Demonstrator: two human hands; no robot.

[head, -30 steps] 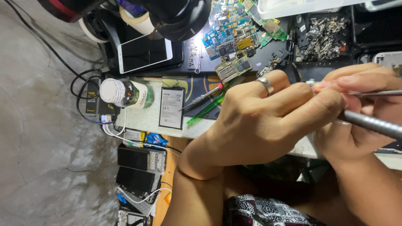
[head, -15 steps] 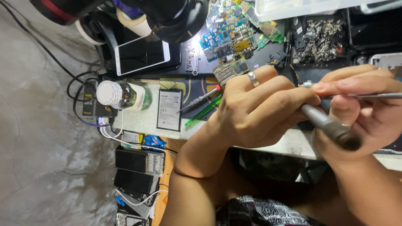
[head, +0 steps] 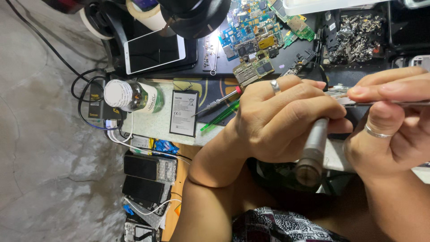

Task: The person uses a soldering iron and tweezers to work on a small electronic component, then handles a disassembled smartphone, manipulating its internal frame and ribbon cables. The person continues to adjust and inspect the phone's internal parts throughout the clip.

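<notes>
Gripping one grey driver, the left hand stayed closed; the right hand pinched one pair of tweezers beside it.

My workbench carries a pale mat, on which a flat black phone battery lies beside a white-capped bottle resting on its side at the bench's edge. A red-tipped screwdriver and a green tool lie just past the battery. On the dark tray further in sit a white-framed phone, blue and green circuit boards and a heap of small metal parts.
</notes>
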